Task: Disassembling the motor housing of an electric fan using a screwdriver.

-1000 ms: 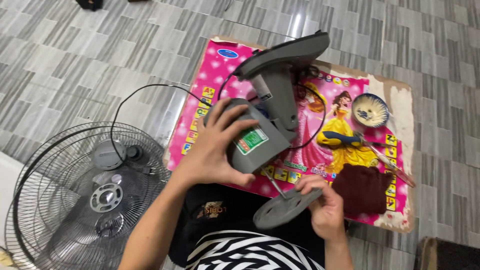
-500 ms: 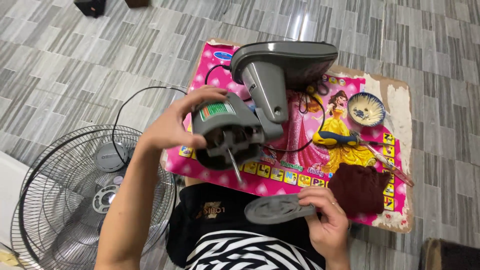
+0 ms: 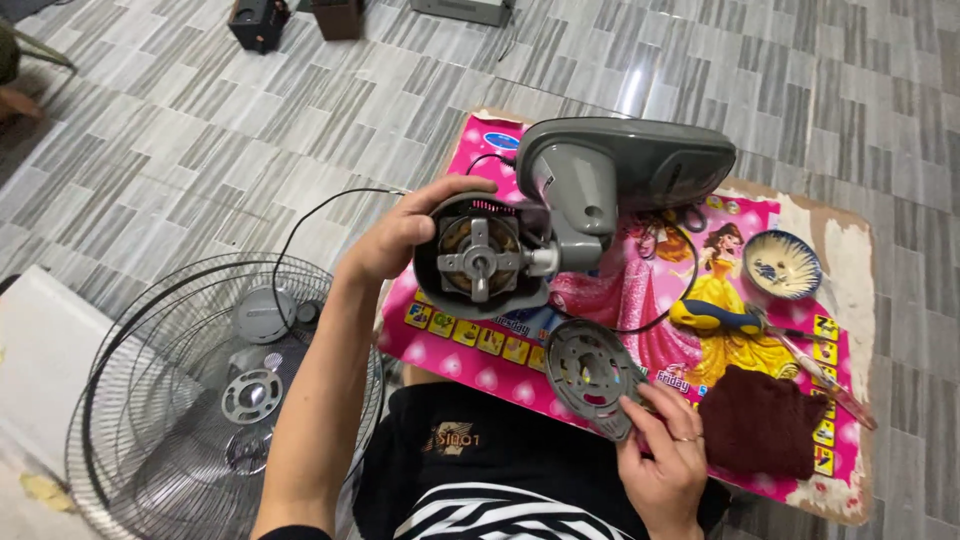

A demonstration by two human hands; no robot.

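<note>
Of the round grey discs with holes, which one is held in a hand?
The larger dark grey disc over the pink mat, held at its edge by the right hand. The paler small disc lies untouched inside the fan grille.

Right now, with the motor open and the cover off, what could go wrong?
1. The left hand alone tilts the fan motor off the mat; the heavy base could tip or slip.
2. The windings are exposed, and the black cord trails across the floor; a snag could yank the motor.
3. The right hand pinches the round cover by its edge, so it may drop onto the mat.
</note>
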